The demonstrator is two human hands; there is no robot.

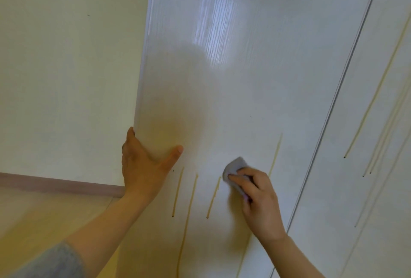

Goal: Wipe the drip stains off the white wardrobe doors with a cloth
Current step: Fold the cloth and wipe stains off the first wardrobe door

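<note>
A glossy white wardrobe door (222, 77) fills the middle of the view and stands ajar. My left hand (142, 164) grips its left edge, thumb spread across the front and fingers wrapped behind. My right hand (258, 202) presses a folded grey cloth (235, 167) flat against the door. Several yellowish drip stains (178, 191) run down the door below and between my hands, one more just right of the cloth. The neighbouring door (364, 177) on the right carries several long drip streaks (375, 100).
A pale wall (66, 77) lies left of the door, with a pinkish skirting board (55, 183) and light wooden floor (44, 215) below it. A dark gap (329, 111) separates the two doors.
</note>
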